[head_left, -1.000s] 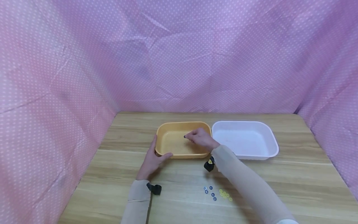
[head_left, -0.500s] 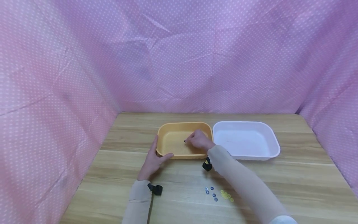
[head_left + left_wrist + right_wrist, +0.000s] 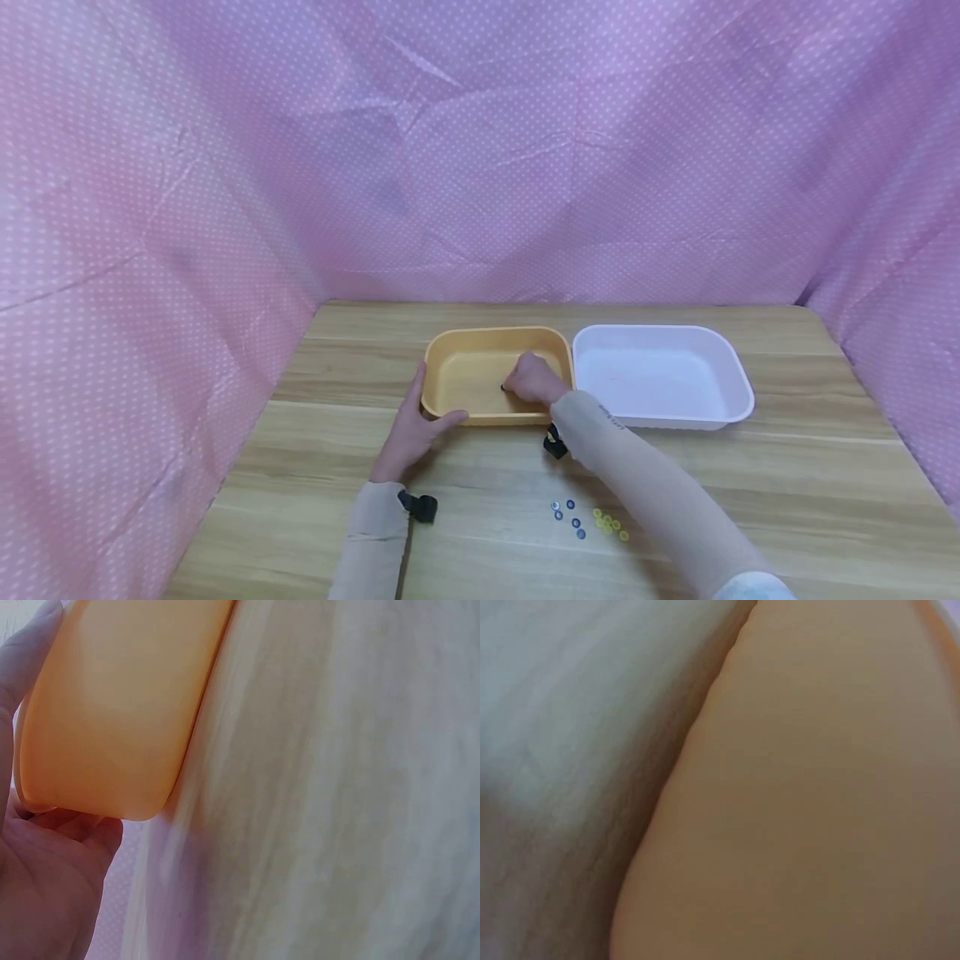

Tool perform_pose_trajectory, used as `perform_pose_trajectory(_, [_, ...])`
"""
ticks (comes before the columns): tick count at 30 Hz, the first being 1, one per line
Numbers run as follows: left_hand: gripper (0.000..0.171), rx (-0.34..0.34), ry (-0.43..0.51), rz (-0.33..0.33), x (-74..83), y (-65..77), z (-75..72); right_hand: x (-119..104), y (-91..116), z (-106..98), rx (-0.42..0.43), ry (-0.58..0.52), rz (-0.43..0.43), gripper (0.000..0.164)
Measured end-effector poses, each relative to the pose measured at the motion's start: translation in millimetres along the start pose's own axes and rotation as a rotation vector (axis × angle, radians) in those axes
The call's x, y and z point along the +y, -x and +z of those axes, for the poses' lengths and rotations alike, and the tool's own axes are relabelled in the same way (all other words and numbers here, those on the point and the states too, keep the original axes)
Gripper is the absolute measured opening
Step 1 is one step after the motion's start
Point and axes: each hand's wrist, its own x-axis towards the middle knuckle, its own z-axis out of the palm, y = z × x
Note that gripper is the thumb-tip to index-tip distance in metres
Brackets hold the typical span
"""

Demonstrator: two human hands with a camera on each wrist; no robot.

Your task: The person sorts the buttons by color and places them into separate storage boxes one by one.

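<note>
Orange tray (image 3: pixel 465 367): solid yellow-orange, no pattern. Right of it, white tray (image 3: pixel 660 379): plain, slight lilac cast. Small piece (image 3: pixel 503 387) inside orange tray: near-black, exact hue too small to call. In front of orange tray: blue rings (image 3: pixel 581 534), mostly dark, one paler; yellow rings (image 3: pixel 607 526), bright. Table (image 3: pixel 360 367) under orange tray: light tan wood grain, browner streaks. Cloth (image 3: pixel 480 167) behind orange tray and on both sides: pink into lilac, regular white dots. Sleeves (image 3: pixel 652 483): beige, dark print on right one. Wrist straps (image 3: pixel 555 444): black.
</note>
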Motion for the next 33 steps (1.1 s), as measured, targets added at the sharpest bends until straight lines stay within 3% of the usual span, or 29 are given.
perform_pose_trajectory(12, [0.119, -0.007, 0.007, 0.006, -0.8, 4.3, 2.5, 0.9, 2.4, 6.4, 0.025, 0.100, 0.042, 0.041])
perform_pose_trajectory(18, [0.117, -0.008, -0.008, -0.020, -1.2, 4.7, 3.3, 0.3, 4.9, 2.6, 0.017, 0.088, 0.043, 0.041])
perform_pose_trajectory(22, [0.116, -0.007, -0.030, -0.043, -1.4, 4.1, 2.4, -5.6, 12.0, -8.7, 0.006, 0.043, 0.018, 0.043])
perform_pose_trajectory(26, [0.116, -0.004, -0.036, -0.053, -1.4, 1.6, 1.0, -16.6, 25.6, -26.6, -0.003, -0.035, -0.014, 0.029])
perform_pose_trajectory(33, [0.116, -0.003, -0.023, -0.047, 2.0, -3.1, -0.4, -33.1, 65.3, -57.0, 0.030, -0.106, -0.062, 0.018])
